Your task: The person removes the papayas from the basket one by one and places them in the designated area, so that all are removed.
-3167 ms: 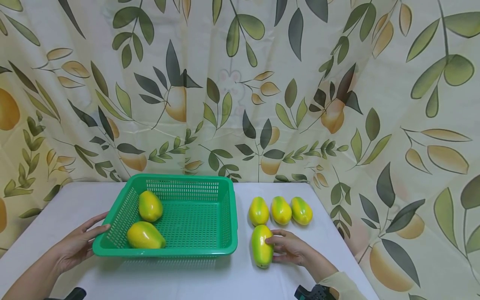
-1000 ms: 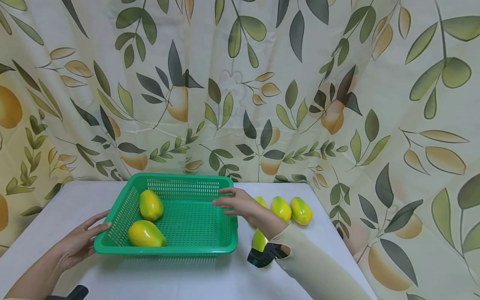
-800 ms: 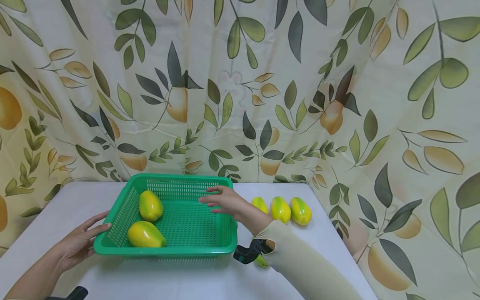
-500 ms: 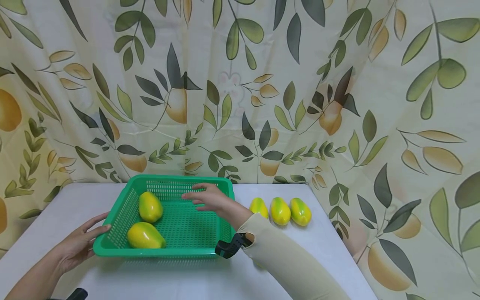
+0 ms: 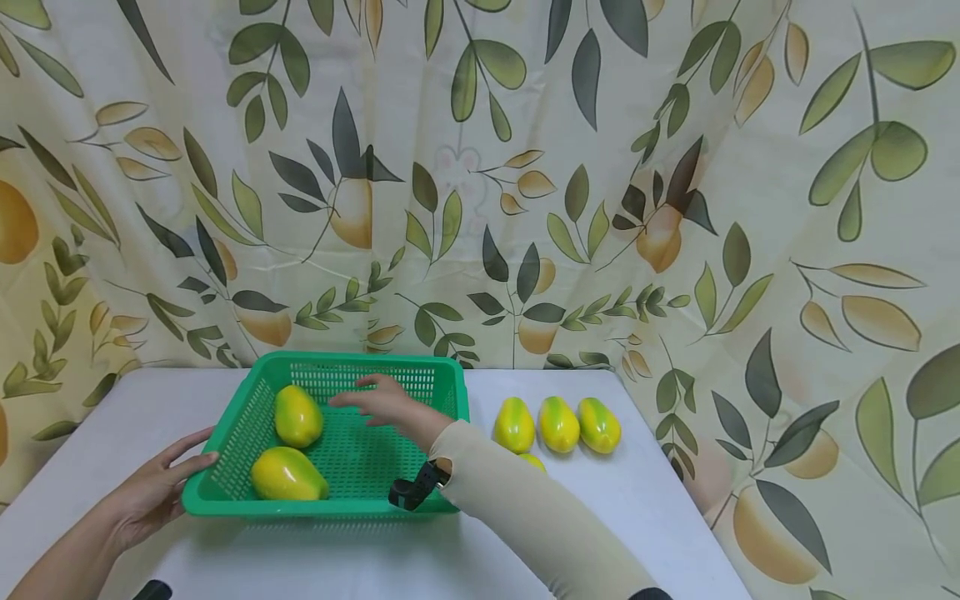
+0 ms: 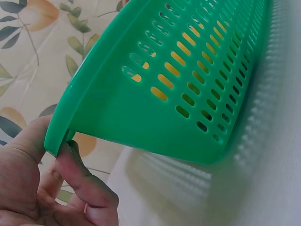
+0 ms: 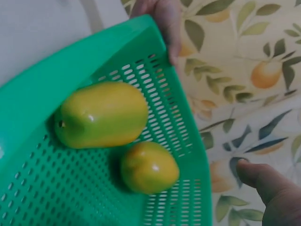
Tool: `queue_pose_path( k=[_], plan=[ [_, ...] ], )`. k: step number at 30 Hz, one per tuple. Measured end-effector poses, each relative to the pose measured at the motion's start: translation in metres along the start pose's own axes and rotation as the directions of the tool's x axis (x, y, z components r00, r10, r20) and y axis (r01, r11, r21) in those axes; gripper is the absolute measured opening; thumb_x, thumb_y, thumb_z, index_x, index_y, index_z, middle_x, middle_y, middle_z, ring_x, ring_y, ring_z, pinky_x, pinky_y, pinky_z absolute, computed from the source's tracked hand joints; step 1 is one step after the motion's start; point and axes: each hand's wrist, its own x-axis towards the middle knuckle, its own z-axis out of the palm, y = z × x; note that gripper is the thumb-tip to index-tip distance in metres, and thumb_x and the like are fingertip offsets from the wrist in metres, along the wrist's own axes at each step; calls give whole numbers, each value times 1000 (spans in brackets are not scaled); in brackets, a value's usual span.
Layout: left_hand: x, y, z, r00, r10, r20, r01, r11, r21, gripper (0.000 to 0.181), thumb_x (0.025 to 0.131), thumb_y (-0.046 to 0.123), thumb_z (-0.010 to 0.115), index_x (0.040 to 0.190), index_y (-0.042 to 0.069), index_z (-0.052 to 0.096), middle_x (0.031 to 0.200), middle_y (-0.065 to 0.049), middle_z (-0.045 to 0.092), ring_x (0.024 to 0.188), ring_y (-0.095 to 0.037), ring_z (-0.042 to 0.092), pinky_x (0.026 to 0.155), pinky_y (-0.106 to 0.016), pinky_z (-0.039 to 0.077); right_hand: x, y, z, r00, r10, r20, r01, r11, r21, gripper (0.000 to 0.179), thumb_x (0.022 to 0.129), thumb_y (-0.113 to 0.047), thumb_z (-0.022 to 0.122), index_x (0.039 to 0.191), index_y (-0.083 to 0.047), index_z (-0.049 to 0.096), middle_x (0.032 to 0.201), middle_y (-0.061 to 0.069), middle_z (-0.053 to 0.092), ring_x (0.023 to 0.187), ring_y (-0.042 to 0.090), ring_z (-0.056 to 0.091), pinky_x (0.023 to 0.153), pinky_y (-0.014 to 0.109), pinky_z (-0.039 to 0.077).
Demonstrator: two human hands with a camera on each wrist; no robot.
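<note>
A green plastic basket point(image 5: 442, 506) stands on the table, with two yellow-green papayas inside at its left: one papaya point(image 5: 297, 417) toward the back, the other papaya point(image 5: 289, 474) toward the front. My left hand point(image 5: 153, 487) pinches the basket's left rim, thumb above; in the left wrist view the fingers point(image 6: 84, 181) curl under the edge. Over the basket, my right hand point(image 5: 390, 402) holds nothing, its fingers extended toward the rear papaya but apart from it. The right wrist view shows both papayas and part of that hand point(image 7: 275, 193).
Right of the basket, three papayas stand in a row: a left papaya point(image 5: 514, 425), a middle papaya point(image 5: 558, 424) and a right papaya point(image 5: 599, 425). Another papaya point(image 5: 533, 461) in front is mostly hidden by my right sleeve. A leaf-patterned curtain point(image 5: 480, 208) hangs behind the white-covered table point(image 5: 337, 567).
My right hand has left the front papaya on the table and moved left, over the basket's rim toward the papayas inside. The left hand stays on the rim.
</note>
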Motion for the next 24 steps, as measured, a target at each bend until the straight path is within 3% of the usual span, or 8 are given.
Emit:
queue_pose_path(
  k=[12,19,24],
  plan=[
    [1,0,3,999,-6,-31,6,1000,7,75,87,26,60,144,22,12,92,1,61,85,-22,63,77,-35,51,31,10,19,999,25,23,-27,994,102,69,73,-31,74,129,-5,44,117,10,50,105,33,51,84,44,47],
    [-2,1,6,999,-5,-50,5,1000,-11,70,86,25,61,142,22,19,91,1,62,83,-23,63,75,-35,52,45,14,25,998,38,47,-43,991,126,73,72,-35,74,130,-4,43,122,10,48,106,33,51,84,44,47],
    [-1,0,5,998,-8,-58,7,1000,-16,74,86,25,62,143,21,16,90,0,62,84,-23,63,76,-35,52,52,16,30,998,37,59,-44,992,118,72,72,-36,74,129,-4,43,121,10,48,104,32,52,83,45,47]
  ],
)
